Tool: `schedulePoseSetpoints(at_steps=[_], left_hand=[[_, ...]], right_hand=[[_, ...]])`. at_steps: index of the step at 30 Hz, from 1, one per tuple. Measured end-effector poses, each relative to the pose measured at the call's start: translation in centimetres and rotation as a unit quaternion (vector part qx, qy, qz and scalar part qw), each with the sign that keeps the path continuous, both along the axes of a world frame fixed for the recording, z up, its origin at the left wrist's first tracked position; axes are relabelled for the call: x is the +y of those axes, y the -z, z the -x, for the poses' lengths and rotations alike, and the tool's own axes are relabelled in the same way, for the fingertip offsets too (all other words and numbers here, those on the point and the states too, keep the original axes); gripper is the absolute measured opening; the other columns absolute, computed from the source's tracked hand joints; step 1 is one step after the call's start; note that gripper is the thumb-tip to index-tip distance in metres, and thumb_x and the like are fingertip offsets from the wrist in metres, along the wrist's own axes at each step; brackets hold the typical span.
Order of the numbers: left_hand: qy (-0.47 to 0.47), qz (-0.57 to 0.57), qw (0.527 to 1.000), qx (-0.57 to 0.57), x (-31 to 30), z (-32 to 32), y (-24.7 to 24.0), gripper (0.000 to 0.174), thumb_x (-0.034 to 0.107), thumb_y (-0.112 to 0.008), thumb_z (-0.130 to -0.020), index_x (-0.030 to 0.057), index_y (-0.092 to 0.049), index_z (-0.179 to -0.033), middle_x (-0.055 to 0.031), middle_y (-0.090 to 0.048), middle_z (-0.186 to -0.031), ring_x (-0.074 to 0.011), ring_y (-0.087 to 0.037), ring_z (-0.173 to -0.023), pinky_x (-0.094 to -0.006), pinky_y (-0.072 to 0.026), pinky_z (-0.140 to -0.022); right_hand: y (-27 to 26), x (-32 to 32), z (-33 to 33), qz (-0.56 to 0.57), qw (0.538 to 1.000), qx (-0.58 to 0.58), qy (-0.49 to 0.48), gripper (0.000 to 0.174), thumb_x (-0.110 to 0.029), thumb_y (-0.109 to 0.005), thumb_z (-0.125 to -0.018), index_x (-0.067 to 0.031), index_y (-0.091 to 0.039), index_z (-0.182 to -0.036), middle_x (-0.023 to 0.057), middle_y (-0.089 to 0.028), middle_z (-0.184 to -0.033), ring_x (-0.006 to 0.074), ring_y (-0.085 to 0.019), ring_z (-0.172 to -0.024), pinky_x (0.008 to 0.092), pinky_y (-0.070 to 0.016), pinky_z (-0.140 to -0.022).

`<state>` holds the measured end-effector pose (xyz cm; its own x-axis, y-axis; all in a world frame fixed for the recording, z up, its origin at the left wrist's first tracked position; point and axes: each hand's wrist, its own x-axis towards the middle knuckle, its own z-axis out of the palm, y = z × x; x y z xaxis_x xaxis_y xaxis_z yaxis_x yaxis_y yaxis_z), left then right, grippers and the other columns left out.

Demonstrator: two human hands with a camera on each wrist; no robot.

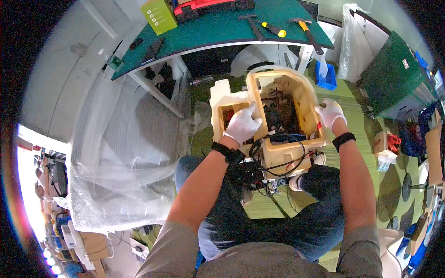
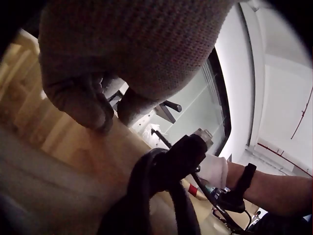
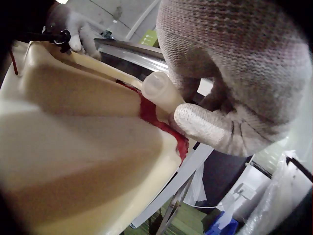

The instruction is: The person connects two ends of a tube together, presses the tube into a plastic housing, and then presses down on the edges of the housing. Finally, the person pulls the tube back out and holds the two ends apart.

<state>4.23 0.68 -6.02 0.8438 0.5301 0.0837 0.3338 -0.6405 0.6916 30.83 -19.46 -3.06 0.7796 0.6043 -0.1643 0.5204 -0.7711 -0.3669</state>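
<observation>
A cream plastic housing (image 1: pixel 291 147) stands between the person's knees, with wires and dark parts inside. The gloved left hand (image 1: pixel 244 125) grips the edge of its inner wall, thumb and finger pinching it in the left wrist view. At the right side, the gloved right hand (image 1: pixel 330 113) pinches a translucent tube (image 3: pixel 159 90) whose cut end points out past the thumb. Beneath that tube, a red strip (image 3: pixel 154 115) lies on the housing's rim. A black cable (image 1: pixel 283 175) loops over the housing's near side, and a black connector (image 2: pixel 181 156) shows close up in the left wrist view.
Beyond the housing is a green-topped table (image 1: pixel 208 34) with a hammer (image 1: pixel 306 33), a screwdriver (image 1: pixel 273 29) and a green box (image 1: pixel 159 17). A blue bin (image 1: pixel 326 76) is on the floor. Plastic-wrapped goods (image 1: pixel 125 153) stand at the left, a green cabinet (image 1: pixel 394 76) at the right.
</observation>
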Motion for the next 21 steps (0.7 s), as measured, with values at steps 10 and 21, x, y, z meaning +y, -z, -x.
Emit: schedulePoseSetpoints(at_steps=[10,21], left_hand=[[-0.003,-0.062,0.998,-0.004,0.2,-0.3,0.8,0.064,0.029,-0.064,-0.087,-0.0074,-0.050,-0.138,-0.0317,-0.066,-0.108,-0.0431,-0.065,-0.104,-0.0466,-0.0516,-0.091],[-0.031,-0.081,0.996,0.017,-0.5,-0.4,1.0,0.077,0.039,-0.070,-0.086,-0.0101,-0.046,-0.140,-0.0289,-0.065,-0.114,-0.0400,-0.064,-0.107,-0.0445,-0.0506,-0.094]], right_hand=[[0.7,0.0,-0.7,-0.018,0.999,0.031,0.003,0.046,-0.039,-0.068,-0.089,-0.0015,-0.066,-0.116,0.0250,-0.068,-0.115,0.0417,-0.064,-0.111,0.0444,-0.0505,-0.096],[0.4,-0.1,-0.1,-0.041,0.999,0.017,0.019,0.044,-0.038,-0.066,-0.089,-0.0038,-0.068,-0.117,0.0236,-0.069,-0.113,0.0397,-0.065,-0.110,0.0452,-0.0508,-0.096]])
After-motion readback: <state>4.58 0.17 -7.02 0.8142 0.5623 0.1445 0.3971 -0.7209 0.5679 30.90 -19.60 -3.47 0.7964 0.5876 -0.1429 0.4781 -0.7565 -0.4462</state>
